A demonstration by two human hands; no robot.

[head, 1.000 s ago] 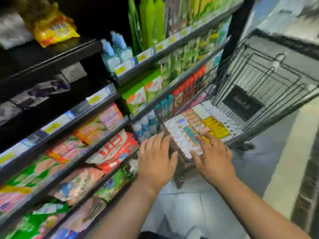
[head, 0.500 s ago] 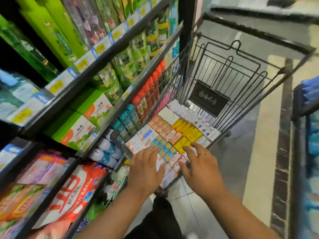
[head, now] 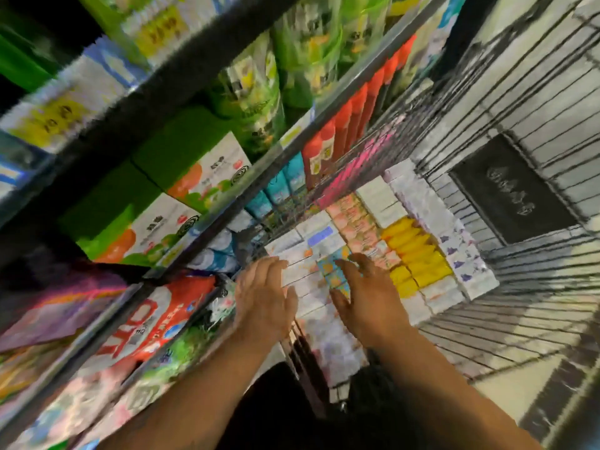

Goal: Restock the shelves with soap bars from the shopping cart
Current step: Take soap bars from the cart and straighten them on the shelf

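Observation:
The wire shopping cart (head: 519, 313) stands at the right, its floor packed with rows of boxed soap bars (head: 415, 251) in white, peach, yellow and teal. My left hand (head: 264, 298) hovers palm down over the white boxes at the cart's near left corner, fingers straight. My right hand (head: 367, 293) reaches over the teal boxes (head: 334, 264) just beside it, fingers spread and slightly bent. Neither hand holds a box. The picture is blurred by motion.
Dark store shelves (head: 201, 73) run along the left, filled with green boxes (head: 194, 177), red and teal bottles (head: 324, 147) and red bags (head: 156, 323). A black sign (head: 509, 190) hangs on the cart's far wall. Pale floor tiles show at lower right.
Both hands have moved forward from the cart's near rim to above the soap boxes inside it. The view has swung closer to the cart and down.

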